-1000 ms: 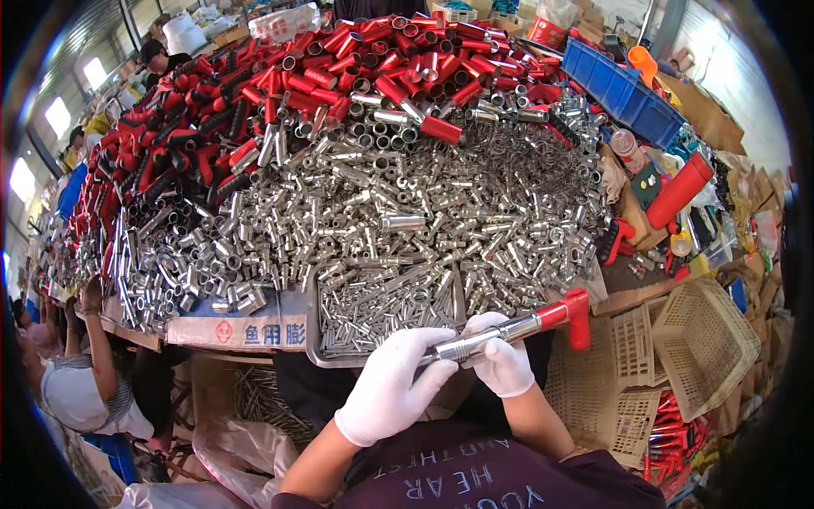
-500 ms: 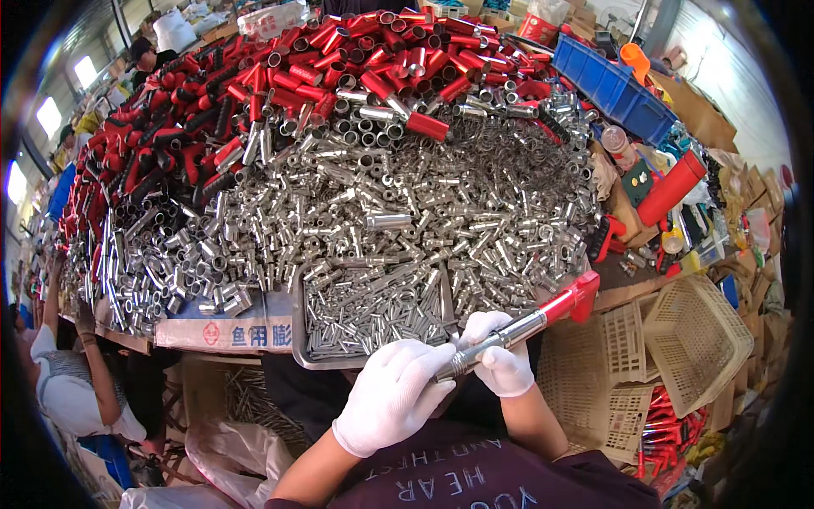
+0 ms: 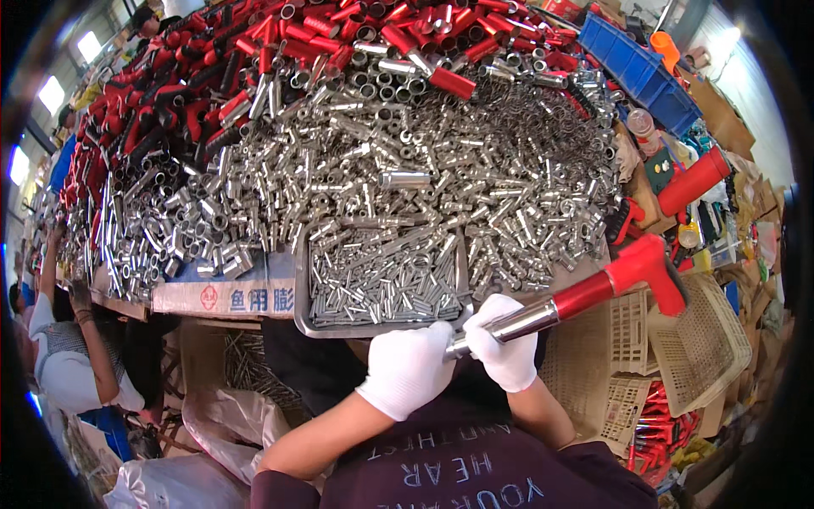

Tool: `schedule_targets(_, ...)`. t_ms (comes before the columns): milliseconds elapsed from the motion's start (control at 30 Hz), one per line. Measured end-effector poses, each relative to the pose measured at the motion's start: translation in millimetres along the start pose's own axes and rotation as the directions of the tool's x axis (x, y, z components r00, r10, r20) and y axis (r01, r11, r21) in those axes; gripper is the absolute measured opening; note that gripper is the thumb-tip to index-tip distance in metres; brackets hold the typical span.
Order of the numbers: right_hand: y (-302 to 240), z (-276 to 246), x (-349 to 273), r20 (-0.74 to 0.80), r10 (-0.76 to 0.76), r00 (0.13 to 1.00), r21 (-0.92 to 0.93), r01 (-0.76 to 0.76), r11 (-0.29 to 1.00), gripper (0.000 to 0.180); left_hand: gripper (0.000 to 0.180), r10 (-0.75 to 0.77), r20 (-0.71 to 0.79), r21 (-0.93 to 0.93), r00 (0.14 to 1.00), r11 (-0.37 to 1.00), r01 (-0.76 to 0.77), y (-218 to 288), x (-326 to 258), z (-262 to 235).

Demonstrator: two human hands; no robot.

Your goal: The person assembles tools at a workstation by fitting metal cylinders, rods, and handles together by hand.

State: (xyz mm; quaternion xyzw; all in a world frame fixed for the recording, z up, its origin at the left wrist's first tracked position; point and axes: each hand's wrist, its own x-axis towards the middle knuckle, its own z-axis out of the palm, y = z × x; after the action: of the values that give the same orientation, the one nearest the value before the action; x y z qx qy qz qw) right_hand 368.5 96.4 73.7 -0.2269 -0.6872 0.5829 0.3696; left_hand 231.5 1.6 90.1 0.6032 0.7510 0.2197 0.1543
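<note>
In front of my body, both white-gloved hands are closed on a tool with a red pistol-shaped handle and chrome barrel (image 3: pixel 585 297). My right hand (image 3: pixel 506 349) wraps the barrel. My left hand (image 3: pixel 409 366) closes round its thin silver end, mostly hiding the tip. The red handle points up to the right, over the bench edge. Just beyond my hands sits a metal tray (image 3: pixel 381 329) of small silver pins (image 3: pixel 373 288). Behind it spreads a heap of chrome fittings (image 3: pixel 390 191).
Red tubes (image 3: pixel 407 38) and red-and-black handles (image 3: pixel 161 102) are piled at the back and left. At right are a blue crate (image 3: pixel 636 76), a red cylinder (image 3: pixel 694 182) and cream baskets (image 3: pixel 699 331), with red tools (image 3: pixel 661 424) below. Another person (image 3: pixel 85 365) works at far left.
The tool's red handle has swung upward and further right, showing its grip side-on. My left hand has drawn together round the thin end. The whole view has shifted slightly.
</note>
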Motion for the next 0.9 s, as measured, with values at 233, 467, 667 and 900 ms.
schedule_targets(233,-9,-11,-28,0.391,0.061,0.918,-0.554,0.182,0.812,0.009,0.02,0.11,0.036,-0.536,0.993,0.841,-0.074,-24,-31,62)
schedule_targets(467,66,-2,-68,0.091,0.079,0.993,-0.455,-0.029,0.89,0.016,0.02,0.036,0.336,-0.367,0.941,0.925,0.096,-37,-21,122)
schedule_targets(667,63,-37,-67,0.362,0.345,0.866,-0.485,-0.142,0.863,0.039,0.022,0.113,0.208,-0.629,0.972,0.776,0.045,-88,-37,149)
schedule_targets(900,79,-29,-46,0.368,0.676,0.638,-0.543,-0.443,0.713,0.015,0.037,0.165,0.632,-0.592,0.757,0.733,0.334,-127,-24,140)
